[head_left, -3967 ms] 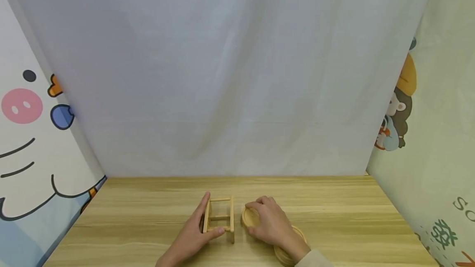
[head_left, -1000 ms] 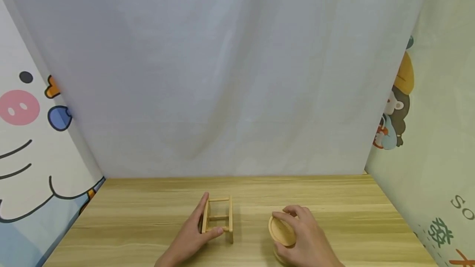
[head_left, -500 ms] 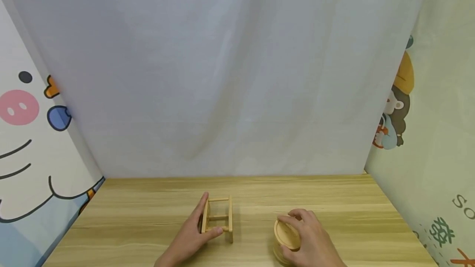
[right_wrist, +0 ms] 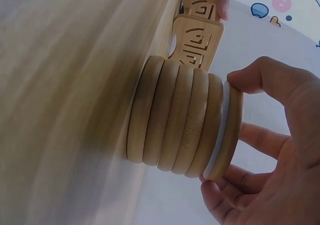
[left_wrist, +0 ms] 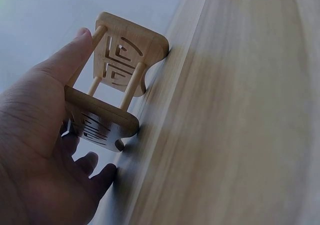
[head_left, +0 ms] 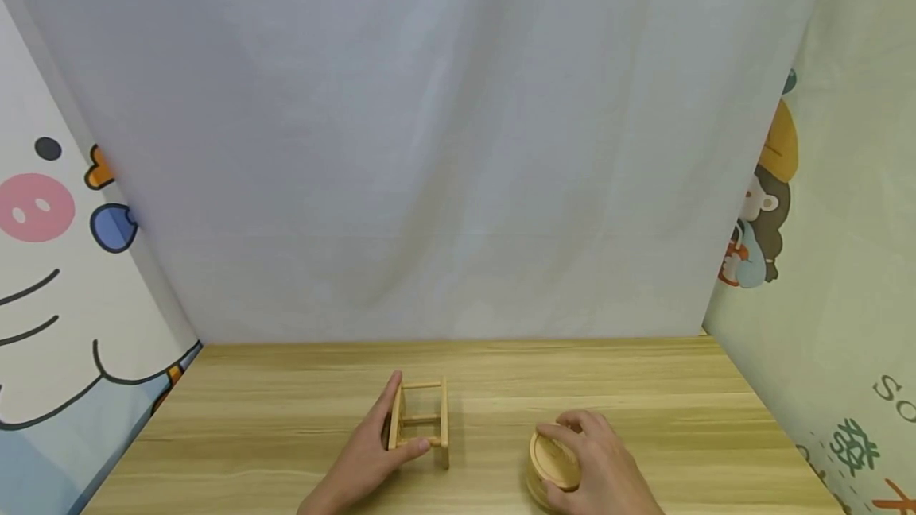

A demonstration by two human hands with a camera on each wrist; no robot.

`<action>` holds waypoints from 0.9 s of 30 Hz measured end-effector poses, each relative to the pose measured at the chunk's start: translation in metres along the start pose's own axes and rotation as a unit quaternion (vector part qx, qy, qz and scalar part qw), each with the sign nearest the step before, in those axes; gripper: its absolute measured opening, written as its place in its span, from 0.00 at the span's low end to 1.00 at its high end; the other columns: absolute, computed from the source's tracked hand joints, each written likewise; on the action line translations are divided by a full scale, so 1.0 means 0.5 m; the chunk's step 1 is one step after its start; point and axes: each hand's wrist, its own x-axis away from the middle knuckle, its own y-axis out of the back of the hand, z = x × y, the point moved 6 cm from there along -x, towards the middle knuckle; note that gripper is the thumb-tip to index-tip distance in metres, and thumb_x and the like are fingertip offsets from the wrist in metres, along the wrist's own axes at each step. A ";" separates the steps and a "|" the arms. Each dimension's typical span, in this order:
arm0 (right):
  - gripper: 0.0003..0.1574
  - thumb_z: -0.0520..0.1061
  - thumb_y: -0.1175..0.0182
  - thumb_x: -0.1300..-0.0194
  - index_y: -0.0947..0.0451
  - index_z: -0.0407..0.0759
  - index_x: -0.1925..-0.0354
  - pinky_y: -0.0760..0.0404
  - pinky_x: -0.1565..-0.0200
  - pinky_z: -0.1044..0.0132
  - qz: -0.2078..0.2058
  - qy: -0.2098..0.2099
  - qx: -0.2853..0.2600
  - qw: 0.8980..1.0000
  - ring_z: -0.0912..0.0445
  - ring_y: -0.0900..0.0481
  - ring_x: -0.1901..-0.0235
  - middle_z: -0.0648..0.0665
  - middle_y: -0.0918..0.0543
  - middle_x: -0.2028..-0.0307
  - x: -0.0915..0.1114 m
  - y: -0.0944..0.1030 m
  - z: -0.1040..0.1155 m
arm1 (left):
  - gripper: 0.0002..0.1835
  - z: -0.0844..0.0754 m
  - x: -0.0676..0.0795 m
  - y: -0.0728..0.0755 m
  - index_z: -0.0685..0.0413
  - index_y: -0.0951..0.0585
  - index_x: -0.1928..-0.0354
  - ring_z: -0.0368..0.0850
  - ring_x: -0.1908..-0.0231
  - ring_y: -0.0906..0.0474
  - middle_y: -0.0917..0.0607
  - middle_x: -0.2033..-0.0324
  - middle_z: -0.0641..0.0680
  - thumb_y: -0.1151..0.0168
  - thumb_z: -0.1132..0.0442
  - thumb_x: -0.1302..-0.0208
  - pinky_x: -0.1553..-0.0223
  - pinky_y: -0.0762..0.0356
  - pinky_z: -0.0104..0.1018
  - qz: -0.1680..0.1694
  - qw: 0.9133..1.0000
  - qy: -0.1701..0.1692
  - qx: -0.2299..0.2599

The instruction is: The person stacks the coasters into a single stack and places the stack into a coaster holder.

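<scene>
Six wooden discs on your right side: a five-disc stack on the table, and a top disc just over it, thin pale gap between; contact at one edge, can't tell. Your right hand pinches that disc by the rim. Your left hand grips the slotted wooden rack, left of the stack, apart from it. Disc probably light, stiff, hard to damage; smooth rounded rim may slip. Best hold: opposite sides of the rim, fingertips clear of the underside, where they could get trapped. Against one second ago: disc has shifted right and toward you, tilt reduced, more of the stack's side showing. Left hand and rack look unmoved.
</scene>
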 end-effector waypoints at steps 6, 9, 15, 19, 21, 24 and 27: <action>0.37 0.51 0.16 0.48 0.09 0.50 0.39 0.14 0.54 0.51 0.006 0.007 -0.003 1.000 0.48 0.18 0.49 0.51 0.16 0.47 0.001 -0.006 -0.003 | 0.62 0.001 0.000 0.001 0.34 0.53 0.08 0.72 0.15 0.48 0.50 0.11 0.59 0.21 0.41 0.31 0.22 0.43 0.79 -0.003 1.000 0.002 0.001; 0.37 0.53 0.17 0.48 0.09 0.50 0.39 0.14 0.54 0.52 0.005 0.014 -0.004 1.000 0.48 0.19 0.50 0.51 0.16 0.47 0.001 -0.008 -0.004 | 0.62 0.001 0.000 0.001 0.35 0.53 0.08 0.72 0.15 0.48 0.50 0.11 0.59 0.21 0.41 0.32 0.22 0.43 0.79 -0.003 1.000 0.004 0.000; 0.36 0.53 0.17 0.48 0.09 0.50 0.39 0.15 0.55 0.53 0.007 0.011 -0.007 1.000 0.48 0.19 0.50 0.51 0.16 0.47 0.005 -0.012 -0.006 | 0.62 0.001 -0.003 0.001 0.35 0.54 0.08 0.72 0.15 0.49 0.50 0.11 0.57 0.22 0.40 0.31 0.23 0.44 0.80 0.000 1.000 0.004 -0.005; 0.36 0.52 0.16 0.48 0.09 0.50 0.39 0.15 0.55 0.54 0.006 0.010 -0.005 1.000 0.48 0.19 0.50 0.51 0.16 0.47 0.007 -0.012 -0.006 | 0.62 -0.001 -0.002 0.001 0.35 0.54 0.08 0.72 0.15 0.49 0.50 0.11 0.58 0.22 0.39 0.31 0.23 0.43 0.80 0.001 1.000 0.003 -0.007; 0.37 0.52 0.16 0.48 0.09 0.49 0.39 0.15 0.55 0.54 0.006 0.010 -0.005 1.000 0.48 0.19 0.50 0.51 0.16 0.46 0.008 -0.012 -0.006 | 0.62 -0.002 -0.001 0.001 0.35 0.53 0.08 0.72 0.15 0.48 0.50 0.11 0.59 0.22 0.40 0.31 0.23 0.42 0.80 0.001 1.000 0.002 -0.007; 0.36 0.51 0.16 0.47 0.09 0.49 0.38 0.15 0.55 0.54 0.013 0.008 -0.008 1.000 0.48 0.19 0.49 0.51 0.16 0.46 0.008 -0.012 -0.006 | 0.62 -0.003 0.001 0.001 0.35 0.53 0.08 0.72 0.15 0.48 0.49 0.11 0.59 0.21 0.41 0.31 0.23 0.42 0.80 0.001 1.000 0.000 -0.008; 0.35 0.52 0.16 0.44 0.09 0.50 0.38 0.15 0.54 0.53 0.023 0.005 -0.014 1.000 0.48 0.19 0.49 0.50 0.16 0.45 0.008 -0.013 -0.007 | 0.61 -0.004 0.003 0.002 0.36 0.52 0.08 0.72 0.16 0.48 0.49 0.11 0.60 0.21 0.42 0.31 0.23 0.41 0.80 0.000 1.000 -0.004 -0.007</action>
